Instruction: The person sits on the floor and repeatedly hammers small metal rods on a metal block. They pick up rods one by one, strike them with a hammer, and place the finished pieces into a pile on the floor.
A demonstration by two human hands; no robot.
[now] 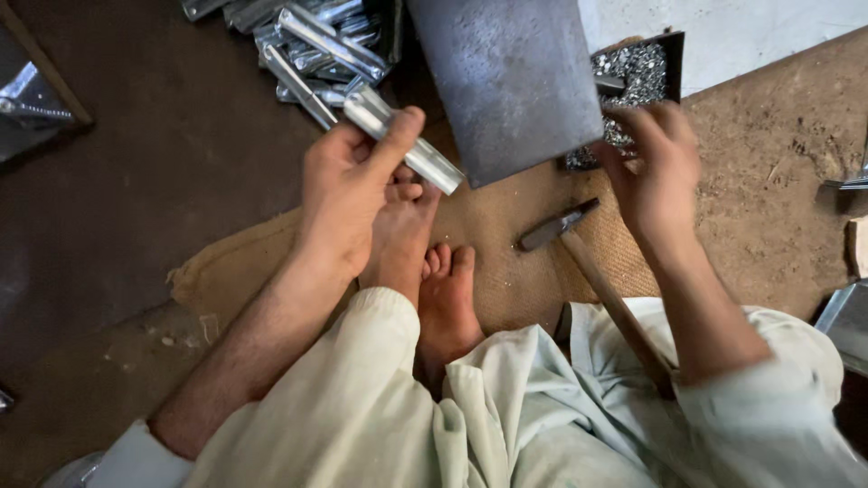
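Lap: I sit on the floor in pale clothes (506,425), knees apart, my bare feet (425,271) together on a burlap mat (506,262).
Hammer: it lies with its wooden handle across my right thigh and its dark head (553,226) on the mat, touched by neither hand.
Left hand: my left hand (348,185) is closed around a shiny metal tube (402,137), thumb on top and fingers curled under; the tube slants from upper left to lower right, above my toes, its lower end just beside the plate's edge.
Plate: a dark grey steel plate (506,81) stands between my hands, leaning away from me.
Right hand: my right hand (655,167) is half open at the near edge of the tray, fingers bent; it is blurred, and I cannot tell whether it holds anything.
Tray: a dark tray (637,77) of small silvery bits, partly behind the plate.
Pile: more shiny tubes (316,41) heaped on the floor beyond my left hand.
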